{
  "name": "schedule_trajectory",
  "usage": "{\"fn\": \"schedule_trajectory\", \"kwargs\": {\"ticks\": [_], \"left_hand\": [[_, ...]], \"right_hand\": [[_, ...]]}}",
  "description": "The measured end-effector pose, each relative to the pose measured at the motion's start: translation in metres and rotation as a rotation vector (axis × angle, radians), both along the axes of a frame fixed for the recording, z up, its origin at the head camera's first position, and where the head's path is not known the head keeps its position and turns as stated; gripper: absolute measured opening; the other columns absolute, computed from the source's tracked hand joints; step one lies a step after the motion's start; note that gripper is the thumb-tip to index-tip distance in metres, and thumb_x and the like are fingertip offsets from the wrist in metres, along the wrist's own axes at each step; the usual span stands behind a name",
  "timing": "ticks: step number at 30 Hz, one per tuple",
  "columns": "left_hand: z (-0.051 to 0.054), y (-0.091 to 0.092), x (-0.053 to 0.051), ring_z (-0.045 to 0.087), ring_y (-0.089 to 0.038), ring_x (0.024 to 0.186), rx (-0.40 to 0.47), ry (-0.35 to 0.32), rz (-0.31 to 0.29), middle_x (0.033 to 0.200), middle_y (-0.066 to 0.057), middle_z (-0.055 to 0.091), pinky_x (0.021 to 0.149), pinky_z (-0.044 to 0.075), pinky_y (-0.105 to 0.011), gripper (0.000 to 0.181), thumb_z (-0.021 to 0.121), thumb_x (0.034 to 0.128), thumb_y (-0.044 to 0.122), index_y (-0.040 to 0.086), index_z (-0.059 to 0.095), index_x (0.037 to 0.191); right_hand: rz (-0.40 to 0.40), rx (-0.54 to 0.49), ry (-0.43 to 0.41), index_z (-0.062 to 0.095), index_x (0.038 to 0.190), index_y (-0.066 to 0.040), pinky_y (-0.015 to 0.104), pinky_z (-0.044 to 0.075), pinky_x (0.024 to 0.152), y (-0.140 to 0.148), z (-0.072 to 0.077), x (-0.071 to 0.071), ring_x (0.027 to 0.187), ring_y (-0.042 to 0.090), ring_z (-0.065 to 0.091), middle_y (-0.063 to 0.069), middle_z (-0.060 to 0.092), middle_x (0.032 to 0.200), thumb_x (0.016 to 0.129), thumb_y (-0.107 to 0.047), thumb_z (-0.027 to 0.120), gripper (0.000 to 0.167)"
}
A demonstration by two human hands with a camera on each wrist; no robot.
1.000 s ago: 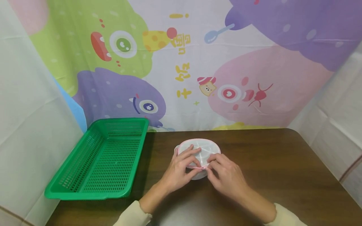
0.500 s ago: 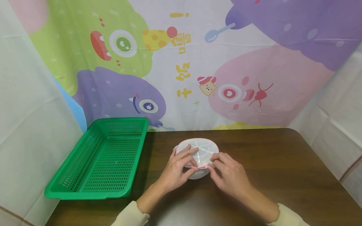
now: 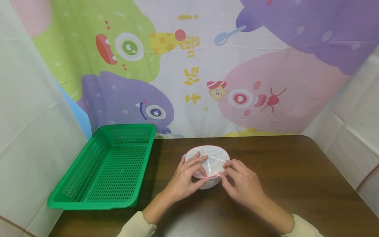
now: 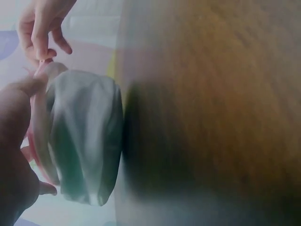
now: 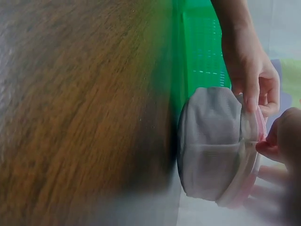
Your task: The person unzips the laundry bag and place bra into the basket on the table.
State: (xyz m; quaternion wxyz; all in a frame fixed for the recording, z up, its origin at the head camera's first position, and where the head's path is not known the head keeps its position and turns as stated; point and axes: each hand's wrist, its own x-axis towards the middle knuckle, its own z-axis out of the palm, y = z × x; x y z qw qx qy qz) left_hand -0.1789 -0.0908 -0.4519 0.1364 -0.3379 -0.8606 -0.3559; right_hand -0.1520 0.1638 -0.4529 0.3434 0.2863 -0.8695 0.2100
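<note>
Right hand (image 3: 244, 184) pinches the pink rim (image 3: 211, 177); left hand (image 3: 187, 177) grips it between thumb and forefinger, other fingers spread across the top. White mesh pouch (image 3: 217, 157) rests on the wood-grain table (image 3: 290, 174). Probably light, soft-walled; the rim seems the firmest hold.

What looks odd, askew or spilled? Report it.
The white fabric backdrop printed with cartoon monsters looks odd: its lettering and faces lie sideways. Nothing looks spilled or damaged near the round, pink-trimmed white fabric pouch.
</note>
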Motion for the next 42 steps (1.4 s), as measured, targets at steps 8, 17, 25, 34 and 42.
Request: {"fn": "schedule_trajectory", "kwargs": {"ticks": [8,17,25,34,42], "left_hand": [[0.004,-0.004,-0.005,0.059,-0.042,0.158,0.064,-0.016,0.074,0.157,-0.012,0.072,0.122,0.037,-0.088,0.013,0.084,0.0989,0.023,0.016,0.077,0.107],[0.001,-0.007,-0.012,0.062,-0.044,0.154,0.123,-0.055,0.236,0.158,-0.016,0.071,0.127,0.049,-0.064,0.028,0.076,0.1042,0.014,0.007,0.078,0.131],[-0.001,-0.011,-0.016,0.065,-0.047,0.149,0.120,-0.065,0.312,0.157,-0.020,0.071,0.125,0.051,-0.063,0.039,0.073,0.1051,0.013,0.004,0.073,0.143],[-0.003,-0.013,-0.018,0.069,-0.040,0.145,0.056,-0.194,0.337,0.153,-0.020,0.073,0.124,0.053,-0.057,0.042,0.070,0.1070,0.015,0.000,0.071,0.146],[-0.002,-0.011,-0.016,0.071,-0.038,0.143,0.044,-0.273,0.345,0.150,-0.019,0.074,0.124,0.054,-0.056,0.043,0.070,0.1077,0.020,0.002,0.071,0.147]], "right_hand": [[-0.029,-0.030,-0.030,0.070,0.079,-0.018,0.036,0.062,0.066,0.001,0.000,0.002,0.093,0.018,0.073,0.001,0.076,0.103,0.080,-0.011,0.086,0.016],[-0.029,-0.041,-0.045,0.070,0.086,-0.018,0.036,0.063,0.067,-0.002,0.000,0.004,0.096,0.018,0.074,-0.001,0.076,0.104,0.080,-0.012,0.087,0.019],[-0.020,-0.044,-0.073,0.077,0.100,-0.017,0.035,0.062,0.068,-0.005,0.000,0.007,0.098,0.018,0.073,-0.001,0.075,0.106,0.079,-0.018,0.092,0.025],[-0.039,0.106,-0.182,0.082,0.129,-0.024,0.032,0.062,0.069,-0.013,-0.001,0.012,0.110,0.021,0.070,0.002,0.072,0.123,0.080,-0.028,0.100,0.052],[-0.053,0.107,-0.202,0.083,0.124,-0.022,0.036,0.066,0.073,-0.013,-0.003,0.013,0.120,0.025,0.070,0.004,0.072,0.127,0.082,-0.026,0.101,0.046]]}}
